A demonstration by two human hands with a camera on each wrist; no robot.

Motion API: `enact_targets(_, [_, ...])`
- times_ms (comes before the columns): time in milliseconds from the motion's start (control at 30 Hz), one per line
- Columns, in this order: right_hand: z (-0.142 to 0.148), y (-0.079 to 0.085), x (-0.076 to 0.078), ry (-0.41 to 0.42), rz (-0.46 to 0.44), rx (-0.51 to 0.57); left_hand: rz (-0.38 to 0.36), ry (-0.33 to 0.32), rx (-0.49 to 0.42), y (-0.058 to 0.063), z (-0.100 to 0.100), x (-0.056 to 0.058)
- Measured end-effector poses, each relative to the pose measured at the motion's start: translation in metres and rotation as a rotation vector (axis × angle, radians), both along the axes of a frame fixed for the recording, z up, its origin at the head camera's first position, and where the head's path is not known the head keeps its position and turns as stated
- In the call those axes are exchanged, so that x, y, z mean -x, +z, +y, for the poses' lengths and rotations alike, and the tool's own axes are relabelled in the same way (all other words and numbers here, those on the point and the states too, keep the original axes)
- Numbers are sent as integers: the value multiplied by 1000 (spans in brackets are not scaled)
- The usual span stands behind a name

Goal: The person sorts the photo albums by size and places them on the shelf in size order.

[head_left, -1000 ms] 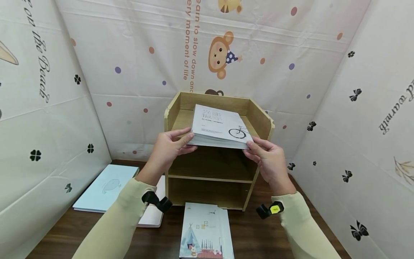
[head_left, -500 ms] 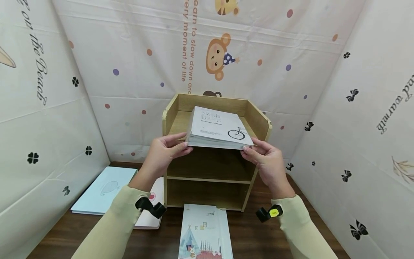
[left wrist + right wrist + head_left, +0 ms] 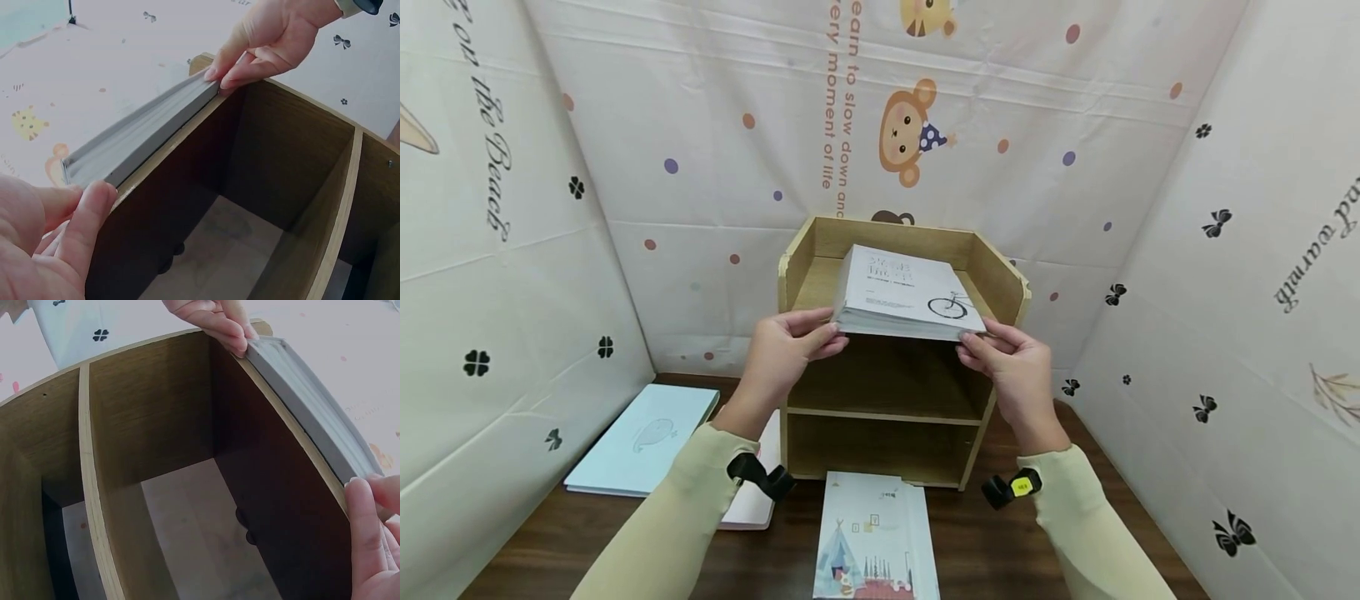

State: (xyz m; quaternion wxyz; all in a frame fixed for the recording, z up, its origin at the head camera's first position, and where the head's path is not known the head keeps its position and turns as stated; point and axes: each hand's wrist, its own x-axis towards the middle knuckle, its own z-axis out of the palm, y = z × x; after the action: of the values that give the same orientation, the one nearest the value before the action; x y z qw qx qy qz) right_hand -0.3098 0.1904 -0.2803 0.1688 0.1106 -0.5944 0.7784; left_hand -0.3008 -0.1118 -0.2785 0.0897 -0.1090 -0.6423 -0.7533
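Your left hand (image 3: 784,348) and right hand (image 3: 1017,365) pinch the thick white paper book (image 3: 902,287) at the top front edge of the tan wooden shelf unit (image 3: 917,241); uneven release might tip it off.

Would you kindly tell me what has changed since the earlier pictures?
Very little: the thumb of the right hand has shifted slightly leftward along the near edge of the thick white book, and that of the left hand has eased down toward its near-left corner. Both kept hold of it. The tan wooden shelf, flat light-blue book and white tent-picture book stayed put.
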Motion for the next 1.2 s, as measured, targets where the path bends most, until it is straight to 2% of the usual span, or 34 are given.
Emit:
enact_targets(233, [-5,2,1,-53,-15,0,-15,46,-8,4,4,0])
enact_targets(567, [-9,2,-1,-91,-8,-30,-32,38,40,8,2,-4])
enact_targets(900, [-14,5,-3,-170,-26,-92,2,137,120,9,7,-4])
enact_targets(1200, [-15,3,-4,-186,-27,-106,53,186,147,5,8,-3])
